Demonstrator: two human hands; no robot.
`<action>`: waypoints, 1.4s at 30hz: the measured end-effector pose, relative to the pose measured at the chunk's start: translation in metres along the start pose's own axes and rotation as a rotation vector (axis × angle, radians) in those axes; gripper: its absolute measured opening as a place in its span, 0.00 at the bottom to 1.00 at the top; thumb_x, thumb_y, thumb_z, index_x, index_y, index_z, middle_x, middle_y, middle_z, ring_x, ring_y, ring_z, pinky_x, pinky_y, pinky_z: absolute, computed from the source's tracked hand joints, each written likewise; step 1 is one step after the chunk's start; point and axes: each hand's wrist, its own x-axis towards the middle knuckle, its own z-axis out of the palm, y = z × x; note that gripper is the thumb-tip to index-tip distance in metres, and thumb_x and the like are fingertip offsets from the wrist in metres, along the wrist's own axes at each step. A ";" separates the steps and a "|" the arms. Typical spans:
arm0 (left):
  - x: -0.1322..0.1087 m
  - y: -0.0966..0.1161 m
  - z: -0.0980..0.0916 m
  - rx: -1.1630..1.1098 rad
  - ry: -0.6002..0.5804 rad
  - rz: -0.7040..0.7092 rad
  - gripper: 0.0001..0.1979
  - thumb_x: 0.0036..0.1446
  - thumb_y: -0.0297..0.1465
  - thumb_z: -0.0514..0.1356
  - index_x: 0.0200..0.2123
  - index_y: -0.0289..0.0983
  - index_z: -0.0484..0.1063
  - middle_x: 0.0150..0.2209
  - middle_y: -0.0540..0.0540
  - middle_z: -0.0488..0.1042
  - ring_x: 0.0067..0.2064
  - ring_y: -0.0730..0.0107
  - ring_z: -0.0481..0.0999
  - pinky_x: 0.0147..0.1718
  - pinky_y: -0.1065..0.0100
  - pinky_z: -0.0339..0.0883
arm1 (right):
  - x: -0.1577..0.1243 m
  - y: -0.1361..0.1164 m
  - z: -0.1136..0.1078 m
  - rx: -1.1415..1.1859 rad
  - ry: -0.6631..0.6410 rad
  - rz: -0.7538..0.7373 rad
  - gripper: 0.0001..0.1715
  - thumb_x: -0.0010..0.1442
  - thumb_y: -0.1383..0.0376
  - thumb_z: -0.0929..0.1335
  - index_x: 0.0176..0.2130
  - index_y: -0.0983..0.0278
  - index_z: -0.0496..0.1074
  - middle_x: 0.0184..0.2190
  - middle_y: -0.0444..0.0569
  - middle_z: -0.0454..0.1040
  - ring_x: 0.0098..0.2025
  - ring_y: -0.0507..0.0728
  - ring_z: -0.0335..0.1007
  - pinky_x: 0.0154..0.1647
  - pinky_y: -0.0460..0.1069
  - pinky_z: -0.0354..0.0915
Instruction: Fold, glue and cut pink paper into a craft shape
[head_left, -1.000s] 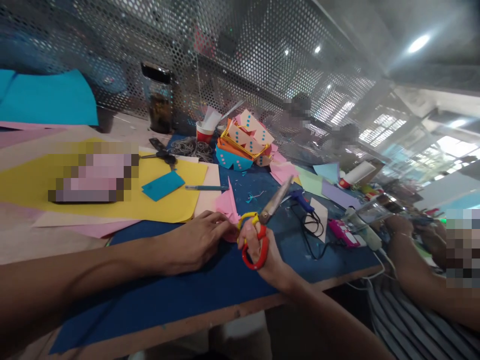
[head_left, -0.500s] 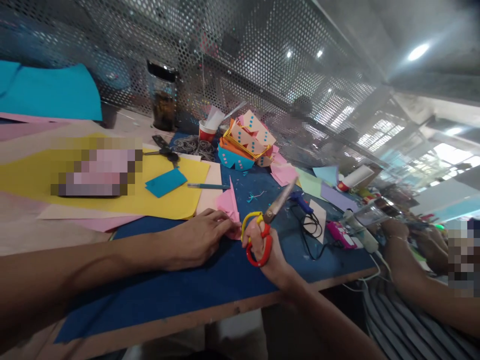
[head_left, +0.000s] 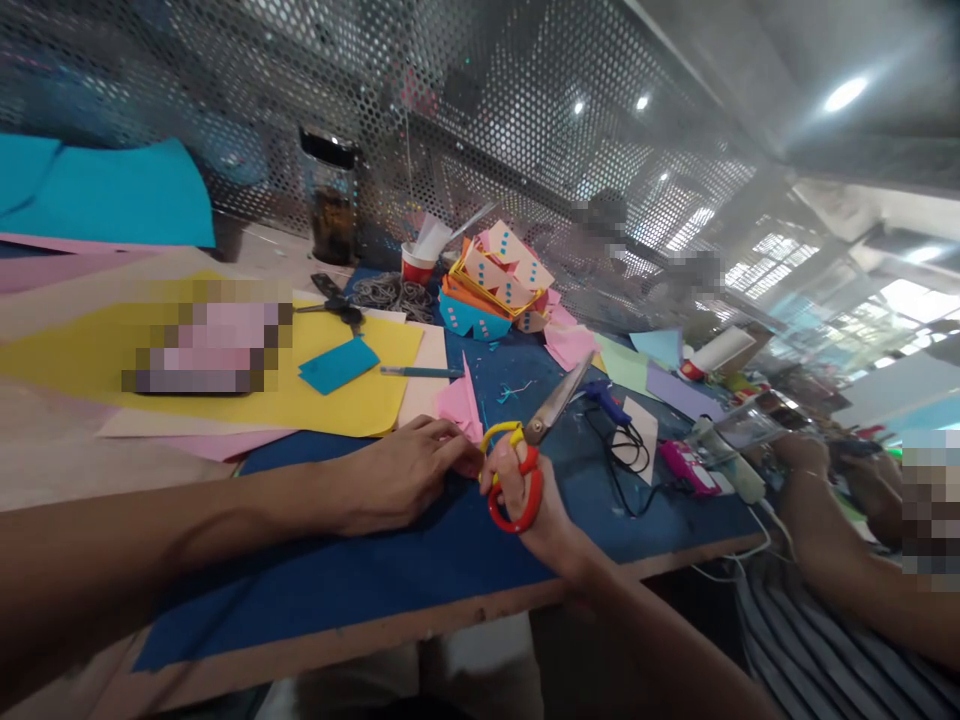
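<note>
My left hand (head_left: 405, 472) rests on the blue table mat, its fingers bent together at the near end of a folded piece of pink paper (head_left: 463, 398). The fingers hide that end of the paper. In my right hand (head_left: 544, 510) is a pair of scissors (head_left: 553, 410) with yellow and red handle loops, blades together and pointing away and to the right. Thumb and fingertips of the two hands are very close by the yellow loop. A teal pencil-like stick (head_left: 421, 372) lies just beyond the pink paper.
A blue glue gun (head_left: 607, 402) with a black cord lies to the right. Yellow paper (head_left: 367, 405), a teal card (head_left: 339, 364) and black scissors (head_left: 337, 300) lie left. Decorated paper pieces (head_left: 495, 280) are stacked behind. A co-worker's arm (head_left: 817, 530) is at right.
The whole view has shifted slightly. My left fingertips now cover more of the pink paper's near end and sit closer to my right hand. The scissors stay in my right hand.
</note>
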 end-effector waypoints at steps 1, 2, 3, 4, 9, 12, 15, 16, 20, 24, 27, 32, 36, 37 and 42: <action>0.000 0.000 0.000 0.002 0.004 0.005 0.20 0.60 0.18 0.54 0.55 0.38 0.67 0.57 0.38 0.75 0.59 0.51 0.73 0.59 0.52 0.66 | 0.000 0.000 0.001 0.002 -0.013 0.002 0.31 0.77 0.49 0.59 0.27 0.61 0.69 0.25 0.45 0.70 0.26 0.52 0.66 0.30 0.47 0.64; 0.000 -0.001 0.001 -0.003 0.008 0.005 0.21 0.60 0.18 0.54 0.55 0.38 0.67 0.57 0.38 0.75 0.59 0.52 0.73 0.59 0.52 0.66 | 0.001 -0.001 0.002 0.005 -0.021 0.002 0.31 0.77 0.49 0.60 0.27 0.61 0.70 0.25 0.45 0.70 0.26 0.52 0.67 0.31 0.47 0.64; 0.000 -0.001 0.001 -0.012 0.012 0.002 0.21 0.60 0.18 0.54 0.55 0.38 0.67 0.56 0.39 0.76 0.58 0.52 0.74 0.58 0.53 0.66 | 0.001 -0.001 0.003 0.007 -0.021 0.000 0.31 0.77 0.48 0.60 0.28 0.61 0.70 0.26 0.45 0.70 0.27 0.52 0.67 0.31 0.47 0.64; 0.000 -0.002 0.002 -0.022 0.014 0.003 0.21 0.59 0.17 0.54 0.54 0.39 0.67 0.55 0.40 0.76 0.58 0.53 0.74 0.58 0.54 0.66 | 0.002 -0.002 0.003 0.010 -0.015 -0.001 0.31 0.77 0.48 0.59 0.28 0.61 0.70 0.26 0.45 0.71 0.27 0.52 0.67 0.31 0.47 0.64; -0.001 -0.003 0.002 -0.013 0.038 0.026 0.19 0.60 0.18 0.54 0.53 0.39 0.67 0.54 0.39 0.76 0.56 0.54 0.74 0.58 0.54 0.66 | 0.001 -0.007 0.006 0.016 -0.036 0.014 0.32 0.77 0.49 0.59 0.27 0.62 0.70 0.25 0.45 0.69 0.27 0.52 0.66 0.30 0.48 0.63; -0.001 -0.002 0.002 -0.048 0.032 0.017 0.20 0.60 0.17 0.53 0.52 0.40 0.66 0.55 0.41 0.76 0.56 0.55 0.74 0.57 0.55 0.65 | 0.001 -0.007 0.007 0.019 -0.034 0.004 0.31 0.77 0.50 0.59 0.27 0.62 0.70 0.26 0.46 0.71 0.29 0.53 0.68 0.34 0.49 0.65; 0.000 -0.002 0.001 -0.055 0.023 0.018 0.20 0.59 0.17 0.54 0.51 0.39 0.66 0.53 0.40 0.76 0.56 0.54 0.74 0.58 0.54 0.65 | 0.001 -0.007 0.008 0.022 -0.040 0.003 0.31 0.77 0.51 0.59 0.27 0.61 0.70 0.26 0.45 0.70 0.29 0.53 0.67 0.35 0.49 0.65; 0.001 -0.002 0.001 -0.056 0.027 0.022 0.20 0.58 0.16 0.54 0.51 0.39 0.66 0.52 0.41 0.76 0.55 0.54 0.74 0.57 0.54 0.65 | 0.001 -0.007 0.009 0.022 -0.048 0.005 0.31 0.77 0.51 0.59 0.27 0.61 0.70 0.26 0.45 0.70 0.29 0.53 0.67 0.34 0.48 0.65; 0.000 -0.003 0.003 -0.068 0.051 0.008 0.20 0.57 0.16 0.54 0.50 0.39 0.66 0.51 0.42 0.76 0.53 0.56 0.74 0.55 0.56 0.66 | 0.001 -0.010 0.009 0.033 -0.050 0.011 0.31 0.77 0.50 0.59 0.28 0.62 0.71 0.28 0.46 0.71 0.30 0.53 0.68 0.34 0.48 0.66; 0.000 -0.002 0.003 -0.063 0.050 -0.005 0.17 0.58 0.18 0.55 0.49 0.39 0.66 0.49 0.41 0.75 0.51 0.55 0.74 0.53 0.56 0.67 | 0.001 -0.013 0.012 0.028 -0.062 0.017 0.32 0.77 0.49 0.60 0.27 0.62 0.72 0.26 0.46 0.71 0.30 0.53 0.68 0.36 0.48 0.66; 0.000 0.000 0.000 -0.064 0.037 -0.014 0.17 0.58 0.17 0.54 0.48 0.40 0.66 0.48 0.42 0.75 0.50 0.56 0.74 0.53 0.56 0.67 | 0.002 -0.014 0.013 0.028 -0.056 0.018 0.32 0.77 0.49 0.60 0.27 0.62 0.72 0.27 0.47 0.72 0.30 0.53 0.69 0.36 0.48 0.67; 0.000 0.002 -0.003 -0.059 0.013 -0.020 0.18 0.57 0.17 0.54 0.48 0.39 0.67 0.48 0.42 0.75 0.50 0.54 0.74 0.52 0.55 0.67 | 0.004 -0.011 0.009 0.030 -0.047 0.029 0.32 0.76 0.48 0.60 0.27 0.62 0.71 0.26 0.46 0.71 0.27 0.52 0.67 0.31 0.47 0.65; 0.001 0.001 -0.002 -0.019 -0.004 -0.046 0.21 0.56 0.17 0.55 0.52 0.38 0.67 0.52 0.39 0.74 0.53 0.52 0.74 0.54 0.53 0.68 | 0.005 -0.006 0.002 0.024 0.003 0.038 0.31 0.76 0.47 0.60 0.28 0.61 0.70 0.27 0.47 0.73 0.28 0.53 0.68 0.29 0.47 0.65; 0.001 0.001 -0.002 -0.011 -0.011 -0.049 0.21 0.56 0.17 0.55 0.52 0.38 0.67 0.52 0.38 0.74 0.53 0.51 0.74 0.55 0.53 0.67 | 0.005 -0.006 0.000 0.021 0.001 0.042 0.32 0.76 0.47 0.60 0.27 0.61 0.70 0.26 0.47 0.73 0.27 0.53 0.68 0.29 0.47 0.65; 0.000 0.002 -0.003 -0.010 -0.044 -0.065 0.22 0.61 0.19 0.53 0.57 0.37 0.66 0.54 0.37 0.74 0.55 0.50 0.75 0.56 0.51 0.68 | 0.004 -0.003 -0.003 0.008 0.004 0.042 0.31 0.75 0.48 0.61 0.27 0.62 0.70 0.27 0.47 0.73 0.28 0.52 0.69 0.30 0.47 0.66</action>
